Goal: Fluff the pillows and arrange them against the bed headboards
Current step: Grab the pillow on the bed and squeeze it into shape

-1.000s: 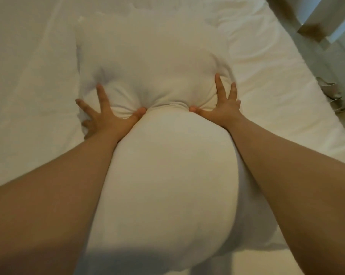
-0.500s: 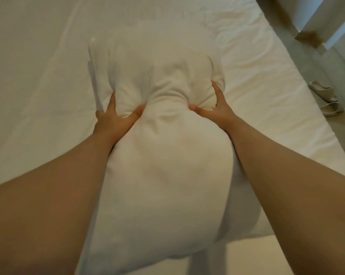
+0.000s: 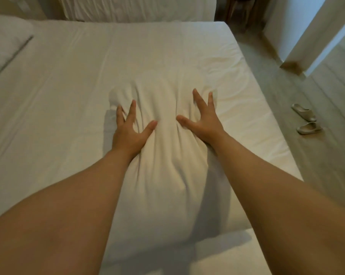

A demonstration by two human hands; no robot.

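A white pillow (image 3: 167,165) lies lengthwise on the white bed sheet (image 3: 68,96), its near end toward me. My left hand (image 3: 128,133) presses on the pillow's left side with fingers spread and the thumb pointing inward. My right hand (image 3: 203,120) presses on its right side the same way. Creased fabric bunches between the two thumbs. Neither hand is closed around the pillow. A second white pillow (image 3: 5,44) rests at the bed's far left corner.
More white bedding (image 3: 140,8) lies beyond the bed's far edge. The bed's right edge runs along a grey floor (image 3: 286,86), where a pair of slippers (image 3: 306,120) sits. A wall corner (image 3: 294,62) stands at upper right.
Both hands let go of their squeeze on the pillow's middle and now lie flat with spread fingers. The pillow's far end has sunk flatter, and the view has tilted up the bed.
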